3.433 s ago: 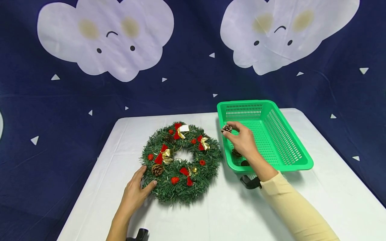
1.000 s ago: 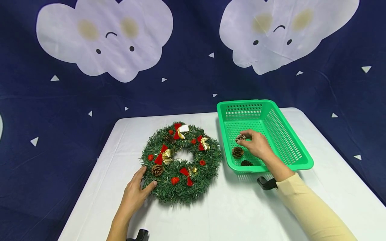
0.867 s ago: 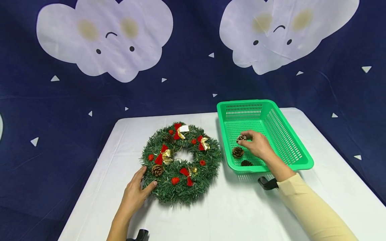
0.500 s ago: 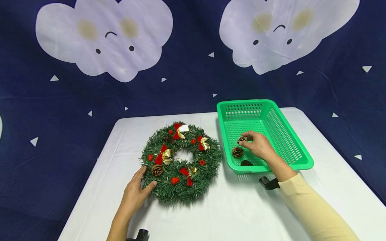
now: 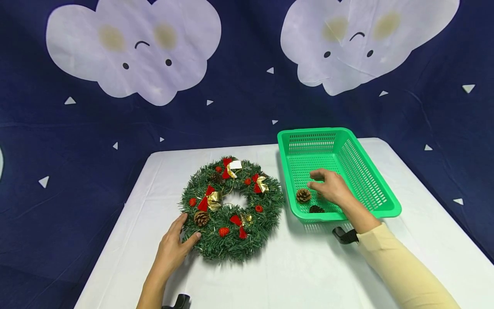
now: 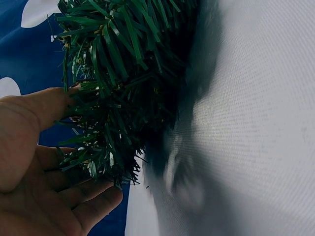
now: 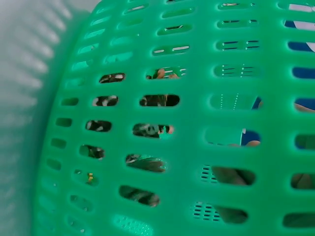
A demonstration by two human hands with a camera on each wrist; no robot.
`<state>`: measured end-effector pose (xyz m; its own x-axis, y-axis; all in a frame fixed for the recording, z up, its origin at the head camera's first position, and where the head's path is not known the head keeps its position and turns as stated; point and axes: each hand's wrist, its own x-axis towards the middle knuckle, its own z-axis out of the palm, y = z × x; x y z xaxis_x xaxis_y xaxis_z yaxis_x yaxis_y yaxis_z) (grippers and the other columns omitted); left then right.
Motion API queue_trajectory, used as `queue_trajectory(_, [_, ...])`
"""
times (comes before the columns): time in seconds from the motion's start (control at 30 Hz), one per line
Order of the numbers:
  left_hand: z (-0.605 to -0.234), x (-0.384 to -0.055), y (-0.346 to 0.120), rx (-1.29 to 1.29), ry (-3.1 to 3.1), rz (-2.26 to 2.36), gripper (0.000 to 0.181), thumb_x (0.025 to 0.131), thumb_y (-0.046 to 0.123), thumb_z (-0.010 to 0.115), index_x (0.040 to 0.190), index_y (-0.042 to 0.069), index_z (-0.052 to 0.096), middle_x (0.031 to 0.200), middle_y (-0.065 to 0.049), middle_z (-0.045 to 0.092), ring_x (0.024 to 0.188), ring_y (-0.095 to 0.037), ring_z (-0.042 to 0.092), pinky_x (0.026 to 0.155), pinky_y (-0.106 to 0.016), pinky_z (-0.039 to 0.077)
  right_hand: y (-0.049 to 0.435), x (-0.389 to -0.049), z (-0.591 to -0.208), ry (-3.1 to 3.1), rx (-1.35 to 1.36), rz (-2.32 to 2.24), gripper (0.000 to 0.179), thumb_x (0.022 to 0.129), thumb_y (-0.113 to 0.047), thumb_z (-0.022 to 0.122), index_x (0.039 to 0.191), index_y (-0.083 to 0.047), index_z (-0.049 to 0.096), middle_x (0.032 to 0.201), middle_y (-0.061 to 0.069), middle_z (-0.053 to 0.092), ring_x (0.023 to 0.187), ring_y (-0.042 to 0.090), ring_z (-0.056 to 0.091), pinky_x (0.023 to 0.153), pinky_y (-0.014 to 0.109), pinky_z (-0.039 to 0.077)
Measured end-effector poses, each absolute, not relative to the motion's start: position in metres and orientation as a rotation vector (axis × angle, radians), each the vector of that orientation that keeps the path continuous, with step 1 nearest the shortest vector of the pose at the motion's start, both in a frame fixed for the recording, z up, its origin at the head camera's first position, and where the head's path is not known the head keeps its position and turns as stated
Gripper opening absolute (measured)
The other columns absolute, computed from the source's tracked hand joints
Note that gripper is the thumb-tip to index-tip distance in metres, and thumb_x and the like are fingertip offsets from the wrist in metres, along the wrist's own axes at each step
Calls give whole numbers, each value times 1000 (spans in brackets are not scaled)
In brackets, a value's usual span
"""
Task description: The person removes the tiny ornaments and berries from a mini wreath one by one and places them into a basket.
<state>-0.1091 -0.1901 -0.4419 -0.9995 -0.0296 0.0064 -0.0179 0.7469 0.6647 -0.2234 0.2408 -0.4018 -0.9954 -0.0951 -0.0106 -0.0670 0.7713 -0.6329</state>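
Observation:
In the head view, my left hand [image 5: 172, 246] rests at the near left edge of a green Christmas wreath [image 5: 231, 251] trimmed with red and gold bows. In the left wrist view, the thumb and relaxed fingers lie around the wreath's edge [image 6: 118, 98], widely parted. Inside the green basket [image 5: 386, 214] my right hand [image 5: 331, 186] hovers low, thumb and fingers parted with nothing showing between them. A brown pine cone [image 5: 303, 195] lies just left of it, and a darker pine cone [image 5: 316, 209] sits against the near wall. The frosted pine cone is hidden in the head view.
Both hands are over a table with a white cloth [image 5: 293, 274]. Behind it hangs a dark blue backdrop [image 5: 247, 116] with clouds. The basket's slotted wall [image 7: 197, 113] fills the right wrist view, with dark cone pieces showing through the slots.
My right hand carried the frosted pine cone from the basket's left rim down inside and let go of it; the fingers have parted. The left hand and wreath have stayed put.

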Motion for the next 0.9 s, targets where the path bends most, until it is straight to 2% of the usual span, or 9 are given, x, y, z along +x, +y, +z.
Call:
queue_trajectory(0.3, [-441, -109, -190, 45, -2927, -1112, 75, 89, 30, 64, 149, 5, 26, 155, -17, 26, 136, -44, 33, 108, -61, 32, 240, -223, -401, 2931, -137, -1048, 45, 90, -29, 62, 127, -5, 55, 128, 22, 58, 120, 42, 52, 91, 52, 47])
queue_trajectory(0.6, [-441, -108, -190, 39, -2920, -1119, 76, 90, 32, 64, 149, 5, 25, 155, -18, 26, 135, -45, 35, 106, -60, 35, 238, -221, -396, 2940, -139, -1077, 48, 90, -34, 62, 128, -6, 55, 130, 21, 57, 121, 41, 51, 91, 51, 47])
queue_trajectory(0.9, [-441, -109, -190, 37, -2917, -1120, 76, 89, 32, 64, 149, 5, 26, 155, -18, 26, 134, -45, 35, 105, -61, 35, 233, -220, -388, 2961, -163, -1132, 47, 89, -36, 63, 128, -9, 56, 131, 16, 58, 124, 38, 50, 97, 52, 44])
